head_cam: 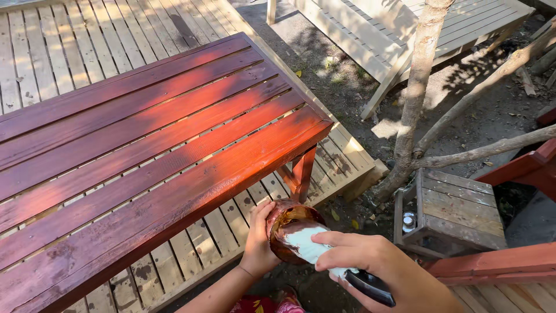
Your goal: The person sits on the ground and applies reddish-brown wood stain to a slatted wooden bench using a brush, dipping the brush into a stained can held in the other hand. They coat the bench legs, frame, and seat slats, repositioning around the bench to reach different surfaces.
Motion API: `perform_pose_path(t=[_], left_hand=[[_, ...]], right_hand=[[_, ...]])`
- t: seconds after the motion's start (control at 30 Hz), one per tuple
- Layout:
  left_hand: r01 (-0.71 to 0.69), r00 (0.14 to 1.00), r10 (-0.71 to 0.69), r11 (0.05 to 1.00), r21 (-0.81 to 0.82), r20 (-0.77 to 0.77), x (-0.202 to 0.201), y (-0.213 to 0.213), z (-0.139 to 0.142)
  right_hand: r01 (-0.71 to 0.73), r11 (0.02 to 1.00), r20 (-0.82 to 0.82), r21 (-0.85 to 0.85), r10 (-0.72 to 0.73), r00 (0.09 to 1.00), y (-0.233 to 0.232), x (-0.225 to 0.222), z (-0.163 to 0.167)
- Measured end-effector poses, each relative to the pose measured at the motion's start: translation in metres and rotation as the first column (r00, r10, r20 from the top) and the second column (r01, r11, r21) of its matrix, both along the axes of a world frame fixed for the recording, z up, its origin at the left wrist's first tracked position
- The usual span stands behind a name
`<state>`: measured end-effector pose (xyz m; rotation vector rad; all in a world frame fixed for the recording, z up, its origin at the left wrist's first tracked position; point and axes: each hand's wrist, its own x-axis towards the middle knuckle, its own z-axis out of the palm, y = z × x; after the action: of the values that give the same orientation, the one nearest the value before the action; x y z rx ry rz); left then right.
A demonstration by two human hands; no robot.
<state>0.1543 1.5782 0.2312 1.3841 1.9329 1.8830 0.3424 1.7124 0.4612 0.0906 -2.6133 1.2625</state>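
The inside of the brown pot [289, 232] is mostly hidden by the white brush head [307, 243] and the right hand [376, 266]. The black brush handle [370, 287] is partly covered by that hand. The red table [145, 145] is cut off at the left edge. The small round thing [409, 221] by the grey wooden stool [457, 208] is too small to tell.

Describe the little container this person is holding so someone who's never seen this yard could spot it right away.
Start at the big red-brown slatted table on the pale wooden deck and go to its near right corner. Just below that corner, the left hand grips a small round stain-smeared pot, while the right hand dips a pale-bristled brush into it. It is the only glossy brown container here.
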Motion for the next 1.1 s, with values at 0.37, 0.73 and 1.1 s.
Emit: perform_pose_path(t=[0.37,0.73,1.1], left_hand=[[0.103,0.988,-0.092,0.991,0.086,-0.121,0.026,0.014,0.101],[0.031,0.985,-0.008,0.99,0.136,-0.172,0.045,0.119,0.134],[-0.212,0.97,0.219,0.975,0.073,-0.105,0.037,0.175,0.145]], right_hand=[[0.198,0.957,0.094,0.213,-0.222,0.971,-0.029,-0.006,0.033],[0.169,0.95,0.008,0.264,-0.177,0.984,0.08,0.014,0.057],[0.282,0.95,0.011,0.135,-0.286,0.958,0.166,-0.018,0.06]])
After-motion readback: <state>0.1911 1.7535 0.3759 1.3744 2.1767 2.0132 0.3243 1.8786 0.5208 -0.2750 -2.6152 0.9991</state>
